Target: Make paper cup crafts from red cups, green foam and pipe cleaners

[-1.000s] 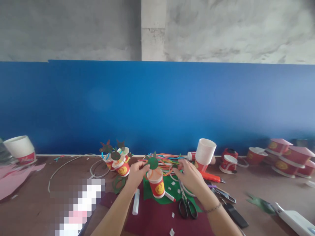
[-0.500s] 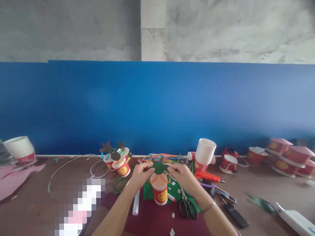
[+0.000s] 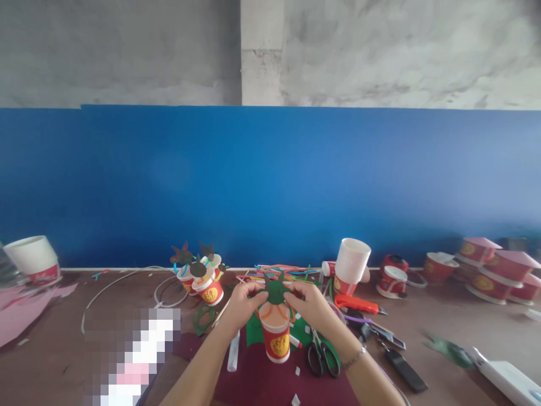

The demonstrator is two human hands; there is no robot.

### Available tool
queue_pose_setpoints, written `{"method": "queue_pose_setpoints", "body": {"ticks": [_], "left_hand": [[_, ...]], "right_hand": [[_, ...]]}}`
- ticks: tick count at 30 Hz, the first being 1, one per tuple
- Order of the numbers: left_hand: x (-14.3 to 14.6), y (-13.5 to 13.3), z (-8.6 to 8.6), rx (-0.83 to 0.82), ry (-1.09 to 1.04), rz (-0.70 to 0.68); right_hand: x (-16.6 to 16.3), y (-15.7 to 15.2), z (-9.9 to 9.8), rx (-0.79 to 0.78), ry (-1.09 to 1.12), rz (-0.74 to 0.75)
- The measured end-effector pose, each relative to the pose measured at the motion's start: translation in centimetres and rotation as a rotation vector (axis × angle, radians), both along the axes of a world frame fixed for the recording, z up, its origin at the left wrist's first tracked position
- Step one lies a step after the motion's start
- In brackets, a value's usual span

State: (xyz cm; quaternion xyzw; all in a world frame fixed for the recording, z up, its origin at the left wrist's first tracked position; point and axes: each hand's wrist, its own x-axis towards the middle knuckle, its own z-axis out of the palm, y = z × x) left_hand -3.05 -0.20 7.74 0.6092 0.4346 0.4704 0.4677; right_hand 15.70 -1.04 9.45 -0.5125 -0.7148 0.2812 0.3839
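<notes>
A red and white paper cup (image 3: 270, 344) with a yellow emblem stands in front of me, orange pipe cleaner loops at its rim. Just above the rim is a dark green paper cutout (image 3: 276, 291) with pointed tips. My left hand (image 3: 248, 298) pinches its left edge between thumb and fingers. On the opposite edge, my right hand (image 3: 307, 299) pinches it the same way. Black-handled scissors (image 3: 322, 355) lie right of the cup. Under it are green paper (image 3: 254, 330) and dark red paper (image 3: 245, 378), with white scraps and a red-capped marker (image 3: 295, 341).
Several decorated cups (image 3: 210, 290) stand at the back left. Colourful pipe cleaners (image 3: 287, 273) lie behind my hands. At the right are a stack of paper cups (image 3: 351, 265), an orange utility knife (image 3: 357, 304) and a black key fob (image 3: 406, 369). Pink paper (image 3: 29, 310) lies far left.
The cup and green cutout have come slightly nearer to me and lower. Both hands have drawn closer together, their fingers covering more of the cutout's edges.
</notes>
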Motion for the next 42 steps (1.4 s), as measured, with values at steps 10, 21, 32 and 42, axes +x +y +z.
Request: {"method": "queue_pose_setpoints", "body": {"ticks": [10,21,32,42], "left_hand": [[0.1,0.3,-0.5,-0.007,-0.071,-0.04],[0.1,0.0,-0.2,-0.022,-0.099,-0.057],[0.2,0.1,-0.3,0.099,0.017,0.054],[0.0,0.3,-0.4,0.093,-0.002,0.038]], "right_hand": [[0.1,-0.1,0.1,-0.032,0.01,0.005],[0.1,-0.1,0.2,-0.018,-0.018,-0.009],[-0.6,-0.7,0.5,0.128,-0.074,-0.067],[-0.6,-0.6,0.3,0.159,-0.065,-0.036]]}}
